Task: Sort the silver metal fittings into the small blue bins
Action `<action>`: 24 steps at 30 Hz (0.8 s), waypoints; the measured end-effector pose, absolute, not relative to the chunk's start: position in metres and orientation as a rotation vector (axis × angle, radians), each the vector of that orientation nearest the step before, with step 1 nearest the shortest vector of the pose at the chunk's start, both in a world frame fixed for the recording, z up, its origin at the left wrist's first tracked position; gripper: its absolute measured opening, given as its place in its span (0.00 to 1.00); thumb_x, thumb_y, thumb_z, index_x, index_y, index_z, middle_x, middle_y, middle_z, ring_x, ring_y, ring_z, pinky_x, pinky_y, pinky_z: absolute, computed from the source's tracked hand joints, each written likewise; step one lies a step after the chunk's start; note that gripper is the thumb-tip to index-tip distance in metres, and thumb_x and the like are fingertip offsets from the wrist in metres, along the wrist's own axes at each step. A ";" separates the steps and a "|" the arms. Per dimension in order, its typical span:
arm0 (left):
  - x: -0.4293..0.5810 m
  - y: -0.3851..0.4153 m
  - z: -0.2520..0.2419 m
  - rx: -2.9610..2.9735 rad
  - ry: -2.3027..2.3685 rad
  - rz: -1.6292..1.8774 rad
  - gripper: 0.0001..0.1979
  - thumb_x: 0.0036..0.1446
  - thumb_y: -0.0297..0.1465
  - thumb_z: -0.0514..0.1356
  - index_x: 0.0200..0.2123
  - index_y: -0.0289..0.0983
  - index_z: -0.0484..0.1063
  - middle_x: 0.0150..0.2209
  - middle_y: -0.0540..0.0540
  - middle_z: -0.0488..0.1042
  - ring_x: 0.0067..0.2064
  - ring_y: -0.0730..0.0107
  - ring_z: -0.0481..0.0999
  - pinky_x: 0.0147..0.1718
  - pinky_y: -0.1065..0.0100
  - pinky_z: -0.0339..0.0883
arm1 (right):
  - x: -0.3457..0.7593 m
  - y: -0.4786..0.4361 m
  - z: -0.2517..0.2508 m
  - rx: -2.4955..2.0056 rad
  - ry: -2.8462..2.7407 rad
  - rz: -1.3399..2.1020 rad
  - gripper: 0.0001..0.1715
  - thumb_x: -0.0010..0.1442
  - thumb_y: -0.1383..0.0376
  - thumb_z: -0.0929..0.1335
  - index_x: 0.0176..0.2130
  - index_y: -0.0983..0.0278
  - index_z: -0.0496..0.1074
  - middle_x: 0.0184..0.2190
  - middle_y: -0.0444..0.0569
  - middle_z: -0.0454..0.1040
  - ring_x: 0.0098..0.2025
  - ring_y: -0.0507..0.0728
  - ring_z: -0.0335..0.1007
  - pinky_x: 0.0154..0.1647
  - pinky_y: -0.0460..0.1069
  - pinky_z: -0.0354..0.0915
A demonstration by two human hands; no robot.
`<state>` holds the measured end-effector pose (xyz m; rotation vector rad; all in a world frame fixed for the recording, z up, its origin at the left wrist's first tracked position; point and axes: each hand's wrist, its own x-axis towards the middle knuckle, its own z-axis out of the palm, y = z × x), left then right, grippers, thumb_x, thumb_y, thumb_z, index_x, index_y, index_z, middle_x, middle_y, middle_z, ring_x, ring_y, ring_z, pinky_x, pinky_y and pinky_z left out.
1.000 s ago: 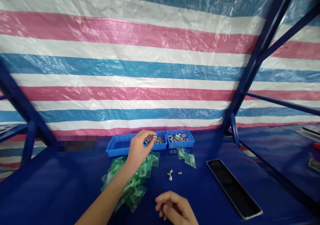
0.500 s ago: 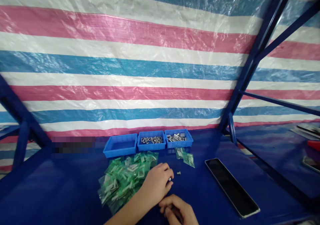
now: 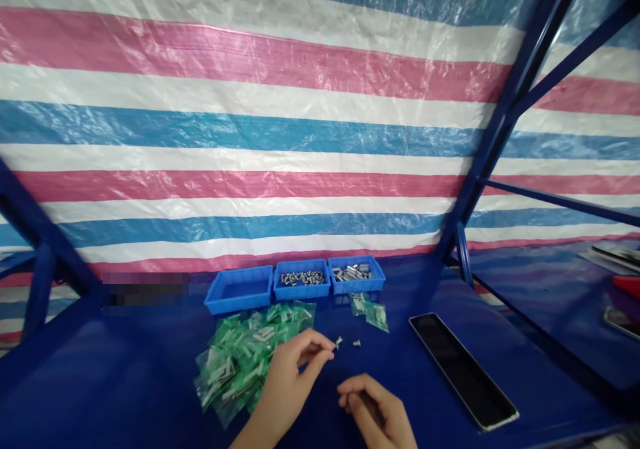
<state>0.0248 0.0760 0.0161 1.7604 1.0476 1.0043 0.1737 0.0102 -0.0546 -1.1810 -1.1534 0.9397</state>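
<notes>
One metal screw (image 3: 339, 343) just beside left hand (image 3: 295, 377), grip pinched shut | right hand (image 3: 375, 409), grip curled, contents unclear

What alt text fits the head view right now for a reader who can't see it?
The left hand pinches beside a small silver screw, next to a heap of green plastic bags on a blue table; the right hand curls nearby, below three blue plastic trays.
</notes>
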 end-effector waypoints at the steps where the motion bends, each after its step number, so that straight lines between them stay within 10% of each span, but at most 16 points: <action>1: 0.022 0.072 0.018 1.671 1.067 1.015 0.05 0.59 0.30 0.59 0.34 0.39 0.76 0.36 0.46 0.81 0.39 0.63 0.81 0.41 0.67 0.74 | 0.174 0.011 -0.052 -1.182 -1.143 0.930 0.27 0.60 0.44 0.67 0.32 0.64 0.79 0.25 0.51 0.78 0.27 0.57 0.74 0.30 0.46 0.69; 24: 0.010 0.042 0.021 1.555 1.051 1.105 0.11 0.57 0.34 0.64 0.44 0.43 0.76 0.32 0.50 0.83 0.35 0.66 0.82 0.38 0.72 0.74 | 0.173 0.023 -0.003 -0.921 -1.538 0.488 0.12 0.63 0.70 0.67 0.44 0.58 0.77 0.36 0.49 0.78 0.38 0.57 0.76 0.39 0.48 0.72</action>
